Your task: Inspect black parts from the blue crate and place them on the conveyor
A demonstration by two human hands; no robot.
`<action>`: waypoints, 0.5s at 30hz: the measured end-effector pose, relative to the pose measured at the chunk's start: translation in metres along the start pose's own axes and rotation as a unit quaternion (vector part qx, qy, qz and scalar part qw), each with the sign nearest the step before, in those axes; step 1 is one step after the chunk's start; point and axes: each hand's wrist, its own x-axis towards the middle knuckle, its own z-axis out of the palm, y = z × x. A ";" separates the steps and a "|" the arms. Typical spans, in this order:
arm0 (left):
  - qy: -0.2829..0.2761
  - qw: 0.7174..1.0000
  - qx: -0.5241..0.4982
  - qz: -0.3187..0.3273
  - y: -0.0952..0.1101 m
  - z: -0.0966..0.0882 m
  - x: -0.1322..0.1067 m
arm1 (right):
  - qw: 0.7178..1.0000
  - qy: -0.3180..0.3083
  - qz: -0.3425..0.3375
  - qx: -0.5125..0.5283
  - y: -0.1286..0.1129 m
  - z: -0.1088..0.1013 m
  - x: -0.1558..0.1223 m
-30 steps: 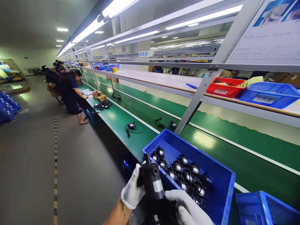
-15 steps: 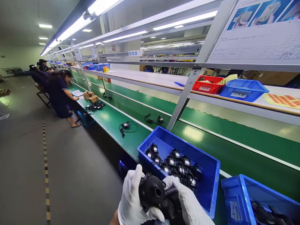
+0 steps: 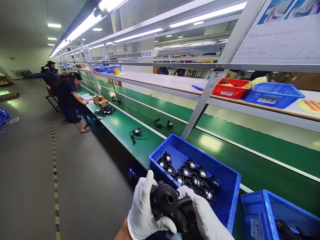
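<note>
Both of my hands wear white gloves and hold a black pump (image 3: 165, 199) with a round housing and a short spout, close in front of me. My left hand (image 3: 143, 210) wraps round the left side of the housing. On the other side, my right hand (image 3: 203, 213) grips the pump near its spout; part of the body is hidden behind the fingers. Just beyond the hands stands a blue bin (image 3: 232, 203) holding several similar black pumps (image 3: 196, 180) with white labels. To the right, a second blue bin (image 3: 255, 213) contains dark parts that I cannot make out.
A pump with a coiled cable (image 3: 137, 132) lies on the green bench (image 3: 120, 133), another pump (image 3: 170, 124) on the belt. Farther off are piled cables (image 3: 105, 111), cardboard boxes (image 3: 103, 102) and a person (image 3: 66, 96). A metal post (image 3: 200, 113) rises beside a shelf with a red bin (image 3: 230, 89).
The view has shifted slightly, so the scene sits a little farther right. Both hands keep their hold on the pump, which looks nearly unchanged.
</note>
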 end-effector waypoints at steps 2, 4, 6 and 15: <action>-0.003 1.000 0.009 0.014 0.000 -0.001 0.000 | 1.000 -0.013 0.003 -0.011 -0.002 -0.001 0.002; 0.005 1.000 0.008 0.019 0.000 -0.001 -0.001 | 0.999 -0.024 0.027 -0.025 -0.003 -0.001 0.004; 0.015 1.000 -0.002 0.013 -0.002 0.000 -0.002 | 0.999 -0.024 0.042 -0.022 -0.002 0.000 0.005; 0.033 0.999 -0.031 -0.025 -0.006 0.001 -0.004 | 1.000 0.016 0.007 -0.006 0.005 0.000 0.012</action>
